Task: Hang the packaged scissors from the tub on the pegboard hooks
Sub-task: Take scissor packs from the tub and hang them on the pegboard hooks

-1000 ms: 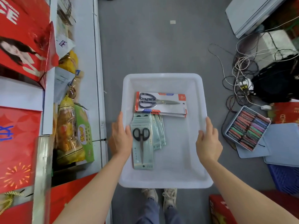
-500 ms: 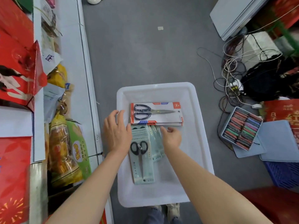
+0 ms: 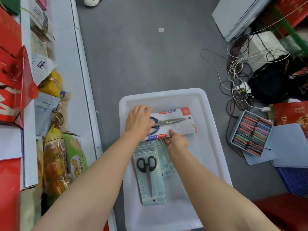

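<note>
A white plastic tub sits on the grey floor below me. Inside it a stack of white-and-red scissor packs lies crosswise at the far end, silver blades pointing right. Nearer me is a fanned pile of pale green packs with black-handled scissors. My left hand rests on the handle end of the white-and-red stack, fingers curled over its far edge. My right hand pinches the stack's near edge. No pegboard or hooks are in view.
A white shelf unit with snack bags and red boxes runs along the left. To the right lie tangled cables, a black bag, a grey box of coloured items, a blue basket and red boxes. My shoes are hidden under the tub.
Both hands left the tub's rim and moved in. The right hand went from the green packs to the white-and-red stack's near edge; the left hand came over its handle end. The view tilted down.
</note>
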{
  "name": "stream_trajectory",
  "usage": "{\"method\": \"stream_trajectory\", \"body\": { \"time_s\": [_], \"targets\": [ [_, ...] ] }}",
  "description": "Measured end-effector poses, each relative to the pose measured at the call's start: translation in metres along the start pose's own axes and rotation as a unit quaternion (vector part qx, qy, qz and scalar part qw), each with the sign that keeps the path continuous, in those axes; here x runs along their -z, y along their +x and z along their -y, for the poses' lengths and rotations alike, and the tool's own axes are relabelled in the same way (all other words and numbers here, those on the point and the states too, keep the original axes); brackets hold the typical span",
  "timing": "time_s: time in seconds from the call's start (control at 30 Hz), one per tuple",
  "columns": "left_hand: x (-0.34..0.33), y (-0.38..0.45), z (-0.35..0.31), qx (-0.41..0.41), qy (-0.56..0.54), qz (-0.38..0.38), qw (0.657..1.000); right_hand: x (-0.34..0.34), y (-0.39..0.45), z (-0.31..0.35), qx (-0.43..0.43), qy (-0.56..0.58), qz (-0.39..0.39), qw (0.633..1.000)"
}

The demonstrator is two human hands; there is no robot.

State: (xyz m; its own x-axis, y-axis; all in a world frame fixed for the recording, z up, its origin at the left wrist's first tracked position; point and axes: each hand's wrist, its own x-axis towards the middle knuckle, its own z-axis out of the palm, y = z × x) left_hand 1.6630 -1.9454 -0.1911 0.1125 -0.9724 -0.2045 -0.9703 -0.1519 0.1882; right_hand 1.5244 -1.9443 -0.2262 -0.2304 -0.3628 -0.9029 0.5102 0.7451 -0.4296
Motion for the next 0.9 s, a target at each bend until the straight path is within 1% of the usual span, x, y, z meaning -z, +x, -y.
{"method": "stream_trajectory", "body": {
  "time_s": [0.07,0.17,0.23,0.27,0.37,0.43,0.5,0.57,0.63,0.73,0.77,0.87,0.9],
  "targets": [
    [0.007,0.011,-0.002,-0.001,-0.018,0.051,0.999,0.011,0.000,0.004,0.022,-0.018,-0.003,1.000],
    [0.018,0.023,-0.004,0.012,-0.049,0.153,0.987,0.028,-0.010,0.014,0.069,-0.037,0.006,0.997],
    [0.026,0.023,-0.006,0.017,-0.084,0.191,0.978,0.037,-0.020,0.023,0.108,-0.060,0.019,0.992],
    [0.031,0.021,-0.007,0.020,-0.112,0.194,0.974,0.040,-0.027,0.029,0.126,-0.071,0.030,0.989],
    [0.046,0.012,-0.016,0.014,-0.208,0.162,0.964,0.045,-0.047,0.048,0.174,-0.104,0.076,0.976],
    [0.052,0.007,-0.023,0.029,-0.273,0.133,0.952,0.045,-0.058,0.061,0.198,-0.127,0.098,0.967],
    [0.057,0.002,-0.029,0.065,-0.342,0.073,0.935,0.044,-0.068,0.071,0.216,-0.136,0.123,0.959],
    [0.060,-0.001,-0.033,0.090,-0.427,0.008,0.900,0.041,-0.075,0.078,0.226,-0.136,0.144,0.954],
    [0.062,-0.005,-0.034,0.096,-0.484,-0.020,0.869,0.040,-0.082,0.084,0.235,-0.132,0.159,0.950],
    [0.070,-0.016,-0.036,0.116,-0.552,-0.052,0.824,0.042,-0.095,0.090,0.234,-0.111,0.202,0.944],
    [0.074,-0.023,-0.038,0.127,-0.580,-0.068,0.801,0.044,-0.099,0.091,0.228,-0.103,0.214,0.944],
    [0.090,-0.049,-0.046,0.184,-0.664,-0.121,0.715,0.046,-0.121,0.096,0.196,-0.075,0.252,0.945],
    [0.096,-0.059,-0.048,0.195,-0.682,-0.137,0.691,0.046,-0.128,0.097,0.193,-0.078,0.266,0.941]
  ]
}}
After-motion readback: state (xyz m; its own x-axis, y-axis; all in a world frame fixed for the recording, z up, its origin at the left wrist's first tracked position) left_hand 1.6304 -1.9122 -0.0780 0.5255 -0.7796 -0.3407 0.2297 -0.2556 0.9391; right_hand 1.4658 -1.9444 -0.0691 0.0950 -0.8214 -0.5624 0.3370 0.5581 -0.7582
